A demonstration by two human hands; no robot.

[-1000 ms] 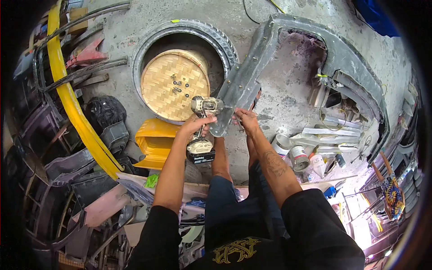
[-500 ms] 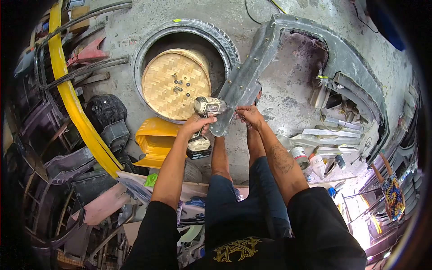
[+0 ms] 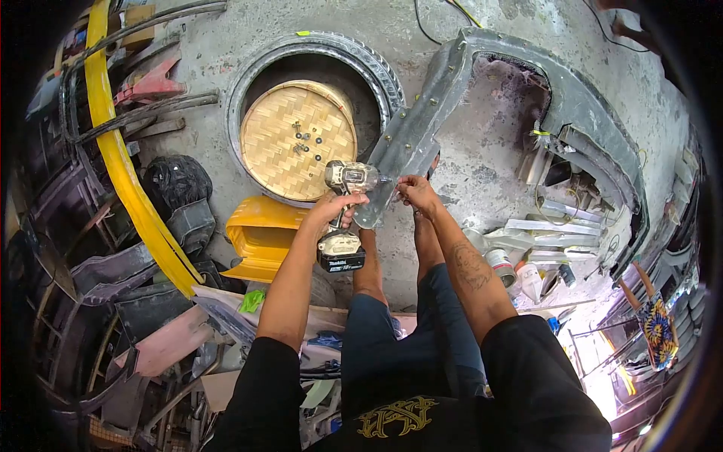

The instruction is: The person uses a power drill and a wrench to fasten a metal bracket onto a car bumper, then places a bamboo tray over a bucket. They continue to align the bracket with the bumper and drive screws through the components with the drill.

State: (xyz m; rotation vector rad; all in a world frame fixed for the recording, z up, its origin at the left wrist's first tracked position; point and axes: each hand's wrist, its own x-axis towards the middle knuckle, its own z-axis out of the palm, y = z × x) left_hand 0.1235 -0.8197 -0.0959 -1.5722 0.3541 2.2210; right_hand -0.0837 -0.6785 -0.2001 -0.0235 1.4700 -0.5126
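Note:
My left hand (image 3: 337,211) is wrapped round the handle of a cordless drill (image 3: 352,178), whose black battery hangs below. The drill's tip points right, against or just over the lower end of a long dark grey panel (image 3: 410,132) with several bolts along it. On the far side of the tip, my right hand (image 3: 416,191) is closed in a pinch by the panel's edge; what its fingers hold is too small to make out. Several small bolts and washers (image 3: 303,136) lie on a round woven bamboo tray (image 3: 297,169) inside a tire (image 3: 237,90).
A yellow plastic part (image 3: 260,235) lies left of my legs. Long yellow strips (image 3: 120,162) and stacked dark parts fill the left side. A can (image 3: 500,264), bottles and pale strips (image 3: 557,226) lie at the right. Part of another person (image 3: 636,32) shows at top right.
The view has shifted slightly. The drill has tilted a little, and its battery's label now faces up more. The person at top right has moved, and a blue shape there is gone.

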